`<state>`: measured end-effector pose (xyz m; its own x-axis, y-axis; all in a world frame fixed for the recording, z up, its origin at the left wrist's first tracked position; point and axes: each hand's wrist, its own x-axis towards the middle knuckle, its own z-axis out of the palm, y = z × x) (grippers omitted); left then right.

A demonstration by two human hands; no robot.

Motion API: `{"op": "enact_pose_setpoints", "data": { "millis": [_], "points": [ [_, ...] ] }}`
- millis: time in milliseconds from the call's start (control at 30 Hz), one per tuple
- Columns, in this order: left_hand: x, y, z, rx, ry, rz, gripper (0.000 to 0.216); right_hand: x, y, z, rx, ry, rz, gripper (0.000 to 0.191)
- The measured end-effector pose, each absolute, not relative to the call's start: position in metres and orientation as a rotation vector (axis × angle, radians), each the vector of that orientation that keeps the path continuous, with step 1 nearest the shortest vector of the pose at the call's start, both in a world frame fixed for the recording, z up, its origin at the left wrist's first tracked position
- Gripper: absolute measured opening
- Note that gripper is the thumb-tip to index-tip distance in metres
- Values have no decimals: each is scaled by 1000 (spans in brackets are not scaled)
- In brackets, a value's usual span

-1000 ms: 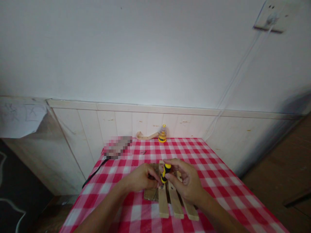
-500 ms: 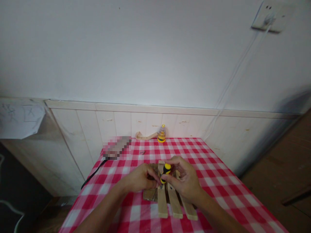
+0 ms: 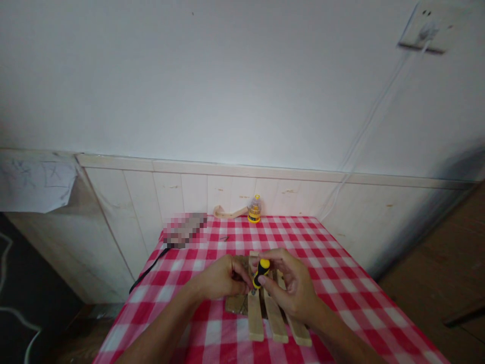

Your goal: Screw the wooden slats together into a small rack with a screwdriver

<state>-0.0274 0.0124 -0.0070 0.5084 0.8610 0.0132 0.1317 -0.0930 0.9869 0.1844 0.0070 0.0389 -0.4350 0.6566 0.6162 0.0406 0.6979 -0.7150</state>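
Yellow-and-black screwdriver [image 3: 260, 273], one: stood tilted, handle end up, its lower end over the leftmost of three wooden slats. Right hand [image 3: 293, 285], one: grip closed around the screwdriver, thumb and fingers on its handle. Left hand [image 3: 224, 278], one: grip narrow, fingertips together beside the screwdriver's lower end; whether they held anything could not be told.

Wooden slats [image 3: 255, 321], three: lay side by side, near ends fanned slightly apart, across one brown piece [image 3: 235, 304], largely hidden beneath them.

Tabletop, one: covered by one red-and-white checked cloth [image 3: 352, 303]. Toward its far edge stood one clear container [image 3: 254, 210] with yellow top and base, and, just left of it, one curved pale wooden piece [image 3: 226, 215]. Nearer lay one small dark item [image 3: 225, 238], too small to identify. At far left lay one pixelated object [image 3: 187, 231], with one black strap [image 3: 149, 270] running from it.

Wall socket [image 3: 426, 30], one: upper right, plugged.
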Motion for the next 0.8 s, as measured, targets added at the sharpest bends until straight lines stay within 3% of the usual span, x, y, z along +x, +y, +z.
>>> {"op": "enact_pose_setpoints", "data": {
  "millis": [100,467,800],
  "points": [
    [-27,12,-7,1550,895,767,16,183,8,36,-581,-1912,746,34],
    [-27,11,-5,1515,921,752,19,180,13,32,-633,-1866,707,27],
    [-26,15,-12,1441,908,844,41,182,30,25,-764,-1562,546,31]
  ]
}}
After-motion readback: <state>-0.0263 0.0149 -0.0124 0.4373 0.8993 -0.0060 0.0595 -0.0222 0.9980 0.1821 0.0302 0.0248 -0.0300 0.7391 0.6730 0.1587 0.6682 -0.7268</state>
